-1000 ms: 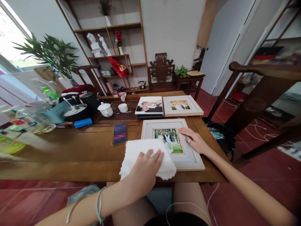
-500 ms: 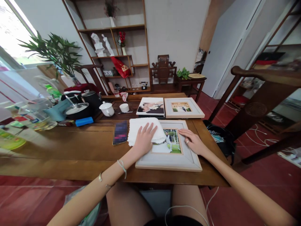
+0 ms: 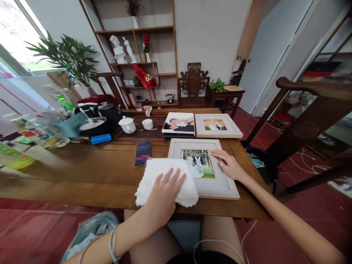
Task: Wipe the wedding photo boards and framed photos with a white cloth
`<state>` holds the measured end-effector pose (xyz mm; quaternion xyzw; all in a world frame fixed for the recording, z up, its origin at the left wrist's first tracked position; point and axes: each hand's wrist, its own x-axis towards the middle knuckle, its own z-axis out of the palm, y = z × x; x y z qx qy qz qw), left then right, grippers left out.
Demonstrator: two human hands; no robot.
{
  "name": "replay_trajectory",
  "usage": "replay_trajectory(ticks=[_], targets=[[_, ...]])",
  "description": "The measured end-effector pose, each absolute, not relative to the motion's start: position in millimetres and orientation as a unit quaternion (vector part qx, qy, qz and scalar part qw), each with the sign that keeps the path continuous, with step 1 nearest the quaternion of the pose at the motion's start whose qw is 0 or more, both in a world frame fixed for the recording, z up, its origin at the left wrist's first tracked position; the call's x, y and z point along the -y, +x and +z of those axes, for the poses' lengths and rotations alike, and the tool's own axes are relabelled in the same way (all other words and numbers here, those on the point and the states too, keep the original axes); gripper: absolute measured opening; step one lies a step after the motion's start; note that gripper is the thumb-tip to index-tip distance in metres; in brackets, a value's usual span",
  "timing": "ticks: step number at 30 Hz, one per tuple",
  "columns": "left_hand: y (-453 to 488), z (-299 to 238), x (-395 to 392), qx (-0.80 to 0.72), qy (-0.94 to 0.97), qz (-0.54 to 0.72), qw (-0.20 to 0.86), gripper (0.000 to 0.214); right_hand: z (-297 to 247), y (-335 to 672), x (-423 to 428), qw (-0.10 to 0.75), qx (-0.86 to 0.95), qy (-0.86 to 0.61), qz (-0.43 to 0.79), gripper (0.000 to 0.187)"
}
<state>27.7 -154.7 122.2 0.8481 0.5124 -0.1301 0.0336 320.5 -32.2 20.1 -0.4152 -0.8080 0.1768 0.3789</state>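
A picture frame point(image 3: 228, 189) with a wide pale border lies flat on the wooden table, with a photo of two people on a lawn inside it. My left hand point(image 3: 165, 194) presses down on a folded white towel point(image 3: 154, 176) and holds it over the frame's lower left corner and the table's front edge. Its fingers lie spread on top of the towel; the thumb is hidden. Flat on the frame's right border rests my right hand point(image 3: 229, 165), its fingers stretched out and touching near the photo's edge, holding nothing.
Behind lie a second picture frame point(image 3: 233, 126) and a white-edged photo panel point(image 3: 178, 123). A blurred dark phone-like item point(image 3: 143, 152) lies left of the frame. Farther left stand a white lidded cup point(image 3: 127, 125), a small white cup point(image 3: 147, 124), a blue box point(image 3: 101, 139) and a dark kettle point(image 3: 107, 113).
My left hand has drawn the towel toward me and off the photo, down to the frame's lower left corner. More of the photo shows now. My right hand keeps its place on the frame.
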Motion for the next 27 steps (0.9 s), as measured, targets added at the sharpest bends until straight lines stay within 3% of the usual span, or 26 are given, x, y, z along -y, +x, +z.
replay_trajectory(ticks=[11, 21, 27], targets=[[26, 117, 147, -0.52, 0.848, -0.092, 0.036, 0.09, 18, 320, 32, 0.391, 0.805, -0.407, 0.182, 0.057], [32, 88, 59, -0.561, 0.822, 0.068, -0.067, 0.087, 18, 321, 31, 0.393, 0.815, -0.392, 0.166, 0.055], [25, 90, 60, -0.533, 0.844, 0.027, -0.052, 0.085, 19, 320, 31, 0.383, 0.816, -0.398, 0.169, 0.055]])
